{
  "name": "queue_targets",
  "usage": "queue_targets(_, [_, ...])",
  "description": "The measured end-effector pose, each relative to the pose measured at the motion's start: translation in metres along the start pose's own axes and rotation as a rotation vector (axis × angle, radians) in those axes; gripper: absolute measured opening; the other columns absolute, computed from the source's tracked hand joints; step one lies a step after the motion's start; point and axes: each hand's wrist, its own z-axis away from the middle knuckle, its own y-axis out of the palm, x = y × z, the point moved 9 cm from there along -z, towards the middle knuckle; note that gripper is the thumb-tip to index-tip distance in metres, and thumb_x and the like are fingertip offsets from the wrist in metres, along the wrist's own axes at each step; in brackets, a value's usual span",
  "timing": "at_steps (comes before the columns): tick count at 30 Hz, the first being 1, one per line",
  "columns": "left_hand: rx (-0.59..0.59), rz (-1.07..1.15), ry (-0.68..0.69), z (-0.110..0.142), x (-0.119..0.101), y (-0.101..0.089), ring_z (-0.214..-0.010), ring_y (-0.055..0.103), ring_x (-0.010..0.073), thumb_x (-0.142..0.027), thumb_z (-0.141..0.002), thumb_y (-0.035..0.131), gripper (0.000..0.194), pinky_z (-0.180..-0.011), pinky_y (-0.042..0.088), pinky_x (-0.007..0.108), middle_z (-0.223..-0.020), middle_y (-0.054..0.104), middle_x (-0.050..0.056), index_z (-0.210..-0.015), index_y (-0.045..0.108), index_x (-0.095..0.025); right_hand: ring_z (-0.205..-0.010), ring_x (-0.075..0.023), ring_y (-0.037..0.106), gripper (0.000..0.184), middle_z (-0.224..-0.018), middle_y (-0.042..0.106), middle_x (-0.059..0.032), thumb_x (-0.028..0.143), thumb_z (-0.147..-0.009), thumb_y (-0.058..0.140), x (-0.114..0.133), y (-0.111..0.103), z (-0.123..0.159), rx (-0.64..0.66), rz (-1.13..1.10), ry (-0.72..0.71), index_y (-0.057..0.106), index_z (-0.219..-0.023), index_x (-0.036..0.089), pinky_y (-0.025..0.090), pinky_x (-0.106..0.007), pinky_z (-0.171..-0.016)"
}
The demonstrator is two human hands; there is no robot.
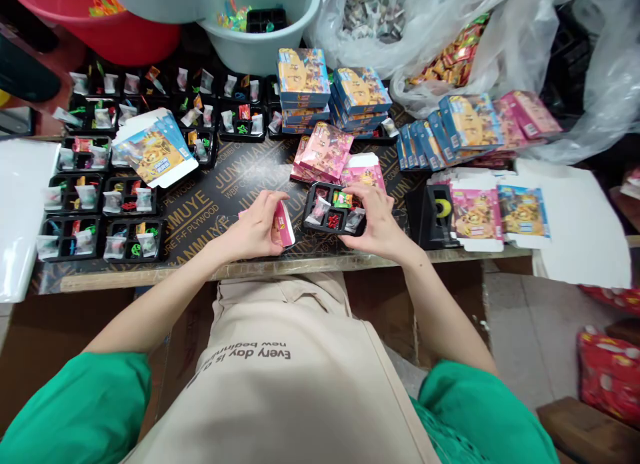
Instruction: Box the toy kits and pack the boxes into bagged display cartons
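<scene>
Grasping a black plastic divided tray [323,228] by its right end, the right hand [375,217] has its fingers and thumb on opposite edges, near the front of the dark printed desk [185,211]. Inside the tray sit whitish wrapped packets [318,212], a green printed packet [342,199] and a small red piece [333,220]. Just to its left, the left hand [257,227] has its fingers closed around a pink printed cardboard box [283,225], largely covered by the hand; its inside cannot be seen.

Farther left stand rows of filled black trays [64,244] with similar packets and coloured pieces. Behind the desk, a pale plastic bucket [250,54] holds bright translucent pieces [234,14] and a black tray, a red plastic tub [150,41] holds orange and green pieces [105,4], and a clear plastic bag [330,24] holds silvery packets [375,11].
</scene>
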Motion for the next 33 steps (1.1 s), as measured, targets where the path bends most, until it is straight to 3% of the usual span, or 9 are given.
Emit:
queue_targets(9, [-0.107, 0.100, 0.013, 0.005, 0.011, 0.016, -0.139, 0.045, 0.0363, -0.040, -0.065, 0.083, 0.120, -0.117, 0.037, 0.054, -0.155, 0.037, 0.020, -0.158, 0.009, -0.021, -0.135, -0.0374, 0.044, 0.079, -0.146, 0.050, -0.0158, 0.029, -0.066, 0.069, 0.023, 0.033, 0.001, 0.078, -0.102, -0.095, 0.042, -0.140, 0.024, 0.027, -0.053, -0.111])
queue_targets(13, [-0.055, -0.018, -0.076, 0.013, 0.020, 0.031, -0.140, 0.045, 0.0387, -0.053, -0.065, 0.081, 0.113, -0.122, 0.021, 0.063, -0.151, 0.046, 0.019, -0.156, 0.024, -0.020, -0.135, -0.0364, 0.044, 0.080, -0.146, 0.050, -0.0161, 0.027, -0.066, 0.069, 0.028, 0.046, 0.002, 0.132, -0.084, -0.128, 0.044, -0.142, 0.023, 0.027, -0.054, -0.111])
queue_targets(18, [-0.038, -0.094, -0.020, 0.013, 0.008, 0.040, -0.132, 0.049, 0.0362, -0.049, -0.067, 0.077, 0.106, -0.121, 0.027, 0.057, -0.143, 0.052, 0.018, -0.156, 0.032, -0.015, -0.142, -0.0371, 0.038, 0.082, -0.153, 0.045, -0.0171, 0.035, -0.073, 0.074, 0.034, 0.054, -0.002, 0.214, -0.128, -0.158, 0.042, -0.148, 0.023, 0.026, -0.058, -0.114])
queue_targets(20, [-0.100, -0.101, -0.048, 0.011, 0.009, 0.034, -0.128, 0.050, 0.0369, -0.049, -0.067, 0.076, 0.106, -0.114, 0.034, 0.055, -0.140, 0.053, 0.019, -0.157, 0.032, -0.015, -0.143, -0.0373, 0.038, 0.088, -0.159, 0.039, -0.0166, 0.050, -0.075, 0.076, 0.025, 0.050, -0.006, 0.124, -0.227, -0.080, 0.040, -0.151, 0.025, 0.029, -0.058, -0.115])
queue_targets(22, [-0.161, -0.112, -0.088, 0.009, 0.012, 0.028, -0.126, 0.050, 0.0374, -0.050, -0.067, 0.075, 0.106, -0.110, 0.037, 0.053, -0.140, 0.053, 0.018, -0.158, 0.031, -0.017, -0.128, -0.0330, 0.051, 0.082, -0.150, 0.047, -0.0152, 0.061, -0.081, 0.069, 0.004, 0.046, -0.005, -0.058, -0.391, 0.102, 0.044, -0.151, 0.026, 0.041, -0.053, -0.107])
queue_targets(24, [-0.200, -0.128, -0.101, 0.007, 0.010, 0.025, -0.126, 0.050, 0.0377, -0.050, -0.067, 0.075, 0.106, -0.109, 0.037, 0.053, -0.139, 0.053, 0.018, -0.158, 0.031, -0.018, -0.099, -0.0249, 0.061, 0.065, -0.121, 0.063, -0.0111, 0.061, -0.088, 0.062, -0.016, 0.048, 0.003, -0.259, -0.542, 0.301, 0.057, -0.142, 0.026, 0.050, -0.044, -0.091])
queue_targets(26, [-0.216, -0.135, -0.094, 0.005, 0.006, 0.026, -0.126, 0.050, 0.0375, -0.049, -0.068, 0.075, 0.105, -0.109, 0.036, 0.052, -0.138, 0.053, 0.018, -0.158, 0.031, -0.017, -0.079, -0.0194, 0.057, 0.051, -0.094, 0.062, -0.0047, 0.057, -0.087, 0.065, -0.019, 0.056, 0.012, -0.390, -0.621, 0.407, 0.070, -0.126, 0.025, 0.051, -0.038, -0.079])
queue_targets(29, [-0.204, -0.110, -0.098, 0.002, 0.001, 0.030, -0.127, 0.049, 0.0376, -0.046, -0.069, 0.075, 0.104, -0.111, 0.035, 0.054, -0.138, 0.053, 0.018, -0.159, 0.032, -0.019, -0.077, -0.0179, 0.056, 0.037, -0.083, 0.061, -0.0021, 0.054, -0.087, 0.068, -0.002, 0.070, 0.010, -0.358, -0.699, 0.363, 0.080, -0.105, 0.025, 0.051, -0.036, -0.079])
queue_targets(33, [-0.243, 0.141, -0.113, -0.003, 0.004, 0.024, -0.130, 0.049, 0.0364, -0.053, -0.064, 0.080, 0.108, -0.114, 0.036, 0.054, -0.141, 0.053, 0.015, -0.158, 0.034, -0.023, -0.091, -0.0183, 0.062, 0.037, -0.099, 0.069, -0.0031, 0.058, -0.088, 0.065, -0.006, 0.071, 0.005, -0.410, -0.895, 0.422, 0.080, -0.101, 0.027, 0.052, -0.035, -0.088])
